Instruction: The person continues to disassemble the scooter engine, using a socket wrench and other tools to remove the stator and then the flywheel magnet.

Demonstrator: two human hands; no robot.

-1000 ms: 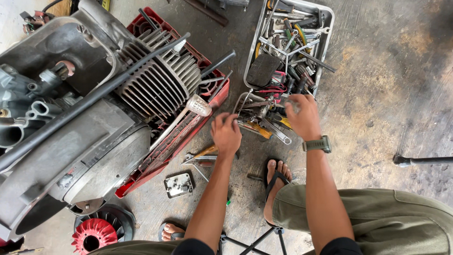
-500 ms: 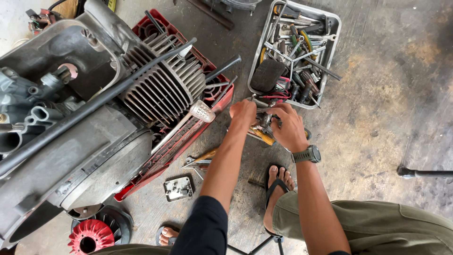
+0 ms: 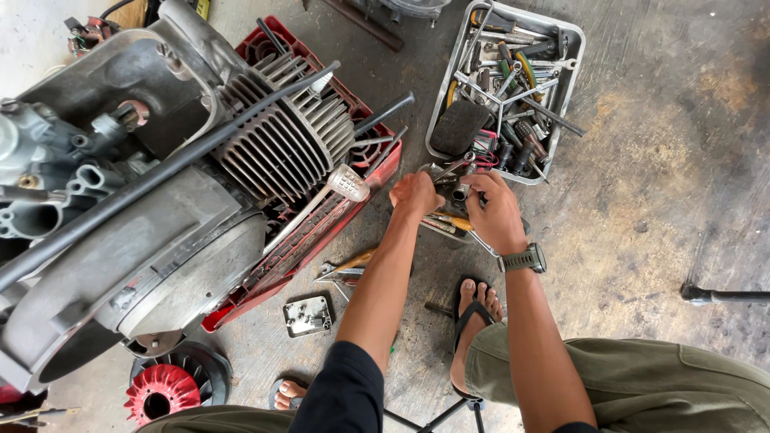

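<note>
Both of my hands meet over a small heap of hand tools [image 3: 446, 225] on the concrete floor, just below a grey metal tray [image 3: 570, 70]. My left hand [image 3: 415, 195] is curled in a fist around a small dark socket piece [image 3: 460, 193] that sits between the two hands. My right hand [image 3: 497, 212], with a dark watch [image 3: 522, 260] on the wrist, is closed around a thin metal wrench [image 3: 480, 243] whose end pokes out below the palm. The right fingertips touch the socket.
A large grey engine with cooling fins [image 3: 277, 144] lies on a red crate [image 3: 321, 232] at the left. The tray holds several wrenches and sockets. Nearby are a small metal plate [image 3: 308, 315], a red fan wheel [image 3: 160, 391], my sandalled foot [image 3: 475, 309], and a black rod [image 3: 726, 295].
Both hands have moved up and closer together at the tool heap. The left hand went from open fingers to a fist, and the right hand closed beside it.
</note>
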